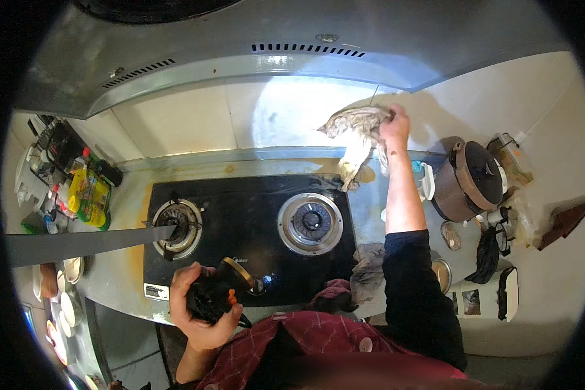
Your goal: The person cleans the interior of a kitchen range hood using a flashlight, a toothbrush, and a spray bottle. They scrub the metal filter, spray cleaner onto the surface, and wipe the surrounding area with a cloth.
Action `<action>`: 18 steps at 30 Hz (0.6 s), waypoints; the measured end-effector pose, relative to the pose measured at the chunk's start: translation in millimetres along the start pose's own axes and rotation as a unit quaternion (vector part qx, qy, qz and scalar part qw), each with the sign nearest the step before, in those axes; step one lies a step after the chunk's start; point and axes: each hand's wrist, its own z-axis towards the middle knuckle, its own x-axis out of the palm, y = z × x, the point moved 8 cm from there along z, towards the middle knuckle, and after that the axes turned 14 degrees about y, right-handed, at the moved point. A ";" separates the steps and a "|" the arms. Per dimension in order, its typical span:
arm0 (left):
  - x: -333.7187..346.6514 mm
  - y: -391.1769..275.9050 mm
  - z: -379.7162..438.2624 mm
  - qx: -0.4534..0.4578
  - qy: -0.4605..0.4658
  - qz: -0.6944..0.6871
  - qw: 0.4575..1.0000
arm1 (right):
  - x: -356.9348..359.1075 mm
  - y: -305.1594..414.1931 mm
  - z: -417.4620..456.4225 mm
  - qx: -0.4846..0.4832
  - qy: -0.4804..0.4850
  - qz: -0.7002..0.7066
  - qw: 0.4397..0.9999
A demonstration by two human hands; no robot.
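Observation:
My right hand (396, 130) grips a dirty, wet-looking cloth rag (358, 119) in front of the tiled wall behind the stove, and its loose end hangs down to the stove's back right corner. My left hand (185, 312) holds a black flashlight (213, 288) with a gold rim and an orange switch, low over the front edge. A bright round spot of light falls on the wall tiles (292, 109) left of the rag. Between my arms lies a black glass gas stove (243, 214) with a left burner (175, 229) and a right burner (311, 223). Brown stains mark the countertop (136, 253) around it.
The range hood (214, 63) overhangs the wall. Bottles (90, 200) and a utensil rack stand left. At right are a brown lidded pot (460, 185), a scrub brush (451, 236) and a black cloth (482, 256). Another grey rag (368, 270) lies near my right forearm.

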 end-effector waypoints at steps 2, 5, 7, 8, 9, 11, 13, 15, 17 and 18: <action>2.2 1.0 2.2 0.005 0.020 0.014 1.000 | 41.3 -63.7 -10.3 0.076 0.112 -0.122 0.983; 0.4 12.2 -0.2 -0.021 0.013 0.012 1.000 | 72.3 -99.2 -50.7 0.143 0.197 -0.184 0.952; -0.1 15.1 -1.0 -0.031 0.008 0.008 0.999 | 83.9 -112.1 -75.1 0.185 0.233 -0.194 0.935; -0.1 13.5 2.6 -0.027 0.008 0.011 1.000 | 91.9 -123.7 -77.5 0.197 0.243 -0.190 0.931; -0.9 12.1 5.6 -0.023 0.008 0.016 1.000 | 101.4 -134.4 -82.0 0.203 0.251 -0.183 0.929; -1.2 15.6 11.0 -0.023 0.012 0.028 0.999 | 120.1 -150.2 -85.9 0.210 0.265 -0.172 0.925; -0.8 23.0 16.4 -0.023 0.015 0.040 0.999 | 143.4 -164.2 -88.0 0.231 0.279 -0.131 0.923; 0.3 34.1 21.3 -0.030 0.019 0.039 0.999 | 166.9 -168.1 -93.5 0.257 0.281 -0.116 0.917; 0.6 47.3 26.9 -0.044 0.013 0.027 0.999 | 179.6 -155.9 -93.7 0.271 0.272 -0.184 0.905; 2.0 54.8 27.8 -0.055 0.006 0.015 0.998 | 180.4 -144.0 -91.2 0.288 0.273 -0.177 0.901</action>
